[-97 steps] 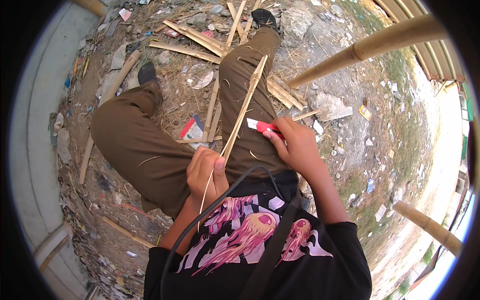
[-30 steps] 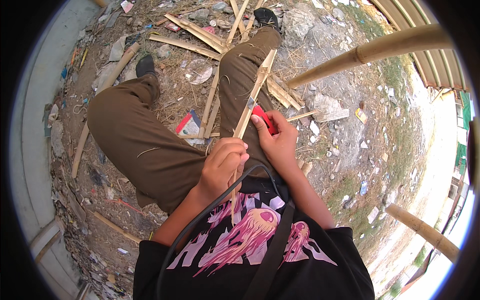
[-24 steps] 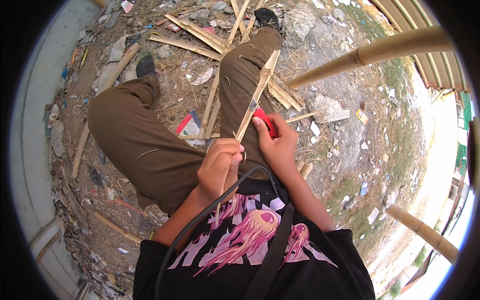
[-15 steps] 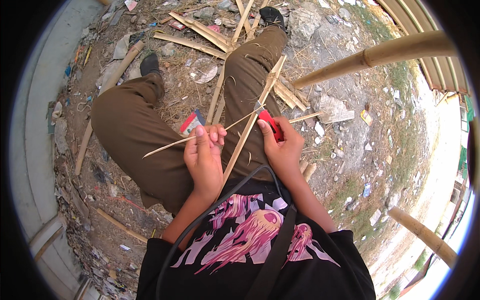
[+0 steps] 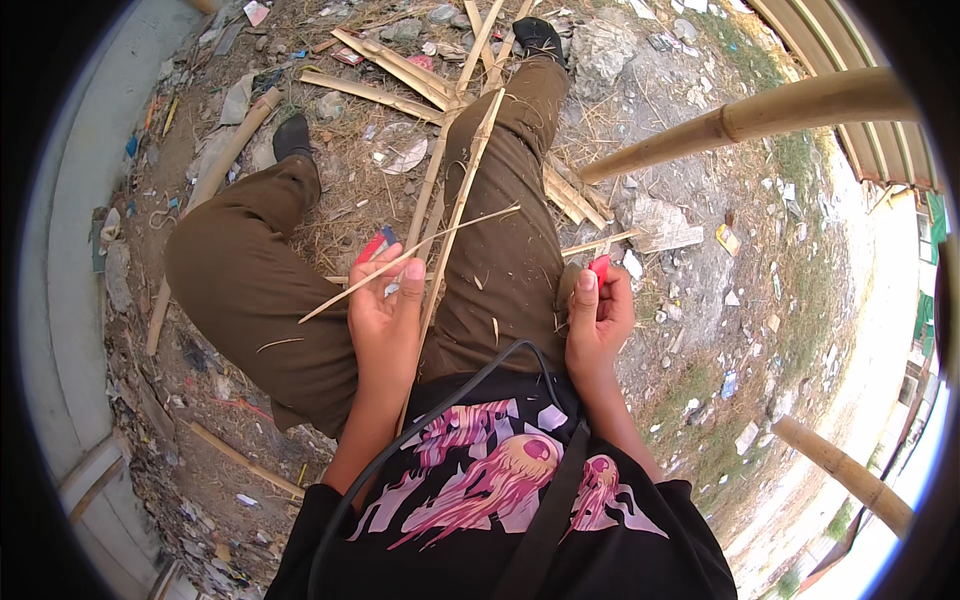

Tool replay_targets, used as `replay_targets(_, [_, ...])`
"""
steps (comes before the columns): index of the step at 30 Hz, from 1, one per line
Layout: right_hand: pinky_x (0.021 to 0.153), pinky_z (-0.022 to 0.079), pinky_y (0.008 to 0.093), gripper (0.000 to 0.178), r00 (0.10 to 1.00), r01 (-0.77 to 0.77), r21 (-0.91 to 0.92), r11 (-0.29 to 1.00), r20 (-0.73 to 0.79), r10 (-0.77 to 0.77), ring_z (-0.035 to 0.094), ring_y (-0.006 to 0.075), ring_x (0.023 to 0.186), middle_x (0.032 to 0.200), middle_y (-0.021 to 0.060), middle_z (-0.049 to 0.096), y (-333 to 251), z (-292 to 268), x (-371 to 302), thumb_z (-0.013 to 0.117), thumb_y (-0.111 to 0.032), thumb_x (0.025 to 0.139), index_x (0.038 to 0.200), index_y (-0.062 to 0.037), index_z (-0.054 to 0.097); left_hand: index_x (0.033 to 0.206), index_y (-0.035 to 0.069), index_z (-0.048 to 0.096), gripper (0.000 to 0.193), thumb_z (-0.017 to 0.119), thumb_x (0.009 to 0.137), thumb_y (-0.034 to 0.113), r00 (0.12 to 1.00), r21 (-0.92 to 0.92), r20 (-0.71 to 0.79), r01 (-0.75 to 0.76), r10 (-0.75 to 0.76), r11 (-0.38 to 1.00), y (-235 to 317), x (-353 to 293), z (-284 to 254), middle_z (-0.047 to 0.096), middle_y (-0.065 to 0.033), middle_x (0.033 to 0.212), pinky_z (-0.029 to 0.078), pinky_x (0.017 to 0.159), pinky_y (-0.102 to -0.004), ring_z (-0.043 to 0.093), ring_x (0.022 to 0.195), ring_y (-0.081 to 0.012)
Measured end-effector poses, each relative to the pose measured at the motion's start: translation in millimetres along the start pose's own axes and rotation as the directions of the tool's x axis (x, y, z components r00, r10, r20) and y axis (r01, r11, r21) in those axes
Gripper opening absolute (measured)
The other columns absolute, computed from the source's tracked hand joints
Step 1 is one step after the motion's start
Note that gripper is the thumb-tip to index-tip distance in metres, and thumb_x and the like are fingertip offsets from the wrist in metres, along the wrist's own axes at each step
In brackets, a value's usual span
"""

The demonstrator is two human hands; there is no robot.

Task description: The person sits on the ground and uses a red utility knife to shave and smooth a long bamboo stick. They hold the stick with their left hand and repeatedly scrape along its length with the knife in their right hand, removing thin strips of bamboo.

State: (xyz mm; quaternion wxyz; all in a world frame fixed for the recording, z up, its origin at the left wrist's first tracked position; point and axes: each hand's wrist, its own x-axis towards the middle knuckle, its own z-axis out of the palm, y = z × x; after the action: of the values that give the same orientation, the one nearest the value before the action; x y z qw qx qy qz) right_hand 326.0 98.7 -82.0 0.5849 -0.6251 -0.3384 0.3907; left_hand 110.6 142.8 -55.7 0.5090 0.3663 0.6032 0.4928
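My left hand [image 5: 383, 320] has a thin bamboo sliver [image 5: 440, 238] lying across its fingers, with the thumb beside it. The sliver's curved far end crosses over a longer split bamboo strip [image 5: 463, 195], which slants along my right thigh and passes just right of the left hand. My right hand [image 5: 602, 325] is closed around a red-handled knife [image 5: 600, 267], mostly hidden by the fingers, beside the outer side of my right thigh. The knife stands apart from the strip. Small shavings [image 5: 496, 330] cling to my brown trousers.
Several split bamboo pieces [image 5: 385, 95] lie on the littered ground ahead, between and beyond my feet. A thick bamboo pole [image 5: 740, 122] slants in from the right, and another [image 5: 845, 472] stands lower right. A rock [image 5: 603, 55] sits by my right foot; a pale wall [image 5: 65, 250] runs along the left.
My right hand has drawn the knife away from the strip, back and to the right. My left hand and the sliver have moved slightly left, and the long strip has shifted left too.
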Motion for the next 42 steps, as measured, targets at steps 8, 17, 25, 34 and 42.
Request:
replay_targets(8, [0.059,0.033,0.021,0.028,0.963,0.027,-0.264,0.964,0.266,0.046,0.039,0.0013,0.066,0.074,-0.0068,0.045,-21,4,34,0.056,-0.032,0.112,0.114,-0.0045,0.058,0.107,-0.002,0.063,0.036,0.055,0.112,0.033,0.856,0.476,0.431,0.052,-0.285,0.878,51,-35,-15,0.054,-0.0064,0.068,0.045,0.062,-0.0333,0.05,0.064,-0.0101])
replay_targets(17, [0.043,0.025,0.0229,0.041,0.9,-0.302,0.226,0.926,0.387,0.199,0.032,0.0014,0.046,0.062,-0.0079,0.043,-97,29,67,0.068,-0.04,0.105,0.116,-0.0018,0.06,0.095,0.003,0.054,0.032,0.051,0.114,0.029,0.801,0.218,0.521,0.209,-0.295,0.953,68,-21,10,0.046,0.0043,0.068,0.035,0.056,-0.0234,0.043,0.063,-0.0027])
replay_targets(25, [0.055,0.042,0.0337,0.036,0.947,0.17,-0.207,0.963,0.305,-0.101,0.055,0.0169,0.058,0.066,0.0053,0.057,-70,19,60,0.053,-0.04,0.111,0.105,-0.006,0.062,0.093,0.007,0.052,0.036,0.047,0.115,0.035,0.796,0.207,0.555,0.148,-0.241,0.967,50,-22,7,0.044,0.0038,0.065,0.034,0.049,-0.021,0.04,0.053,-0.0028])
replay_targets(34, [0.051,0.046,0.0412,0.029,0.879,0.476,-0.612,0.632,0.358,-0.315,0.064,0.0327,0.057,0.069,0.0119,0.064,-61,17,49,0.067,-0.037,0.104,0.1,-0.0082,0.066,0.092,0.007,0.052,0.035,0.051,0.114,0.034,0.802,0.174,0.533,0.206,-0.268,0.963,44,-24,3,0.043,0.0048,0.066,0.033,0.048,-0.0211,0.039,0.054,-0.0022])
replay_targets(42, [0.054,0.042,0.0353,0.031,0.973,0.219,-0.371,0.902,0.013,-0.231,0.052,0.0173,0.055,0.067,0.0115,0.059,-63,-17,97,0.059,-0.036,0.109,0.108,-0.0059,0.064,0.086,0.003,0.053,0.04,0.053,0.114,0.032,0.8,0.217,0.444,0.34,-0.403,0.915,39,-48,-2,0.046,0.0044,0.065,0.034,0.051,-0.0241,0.041,0.059,-0.0021])
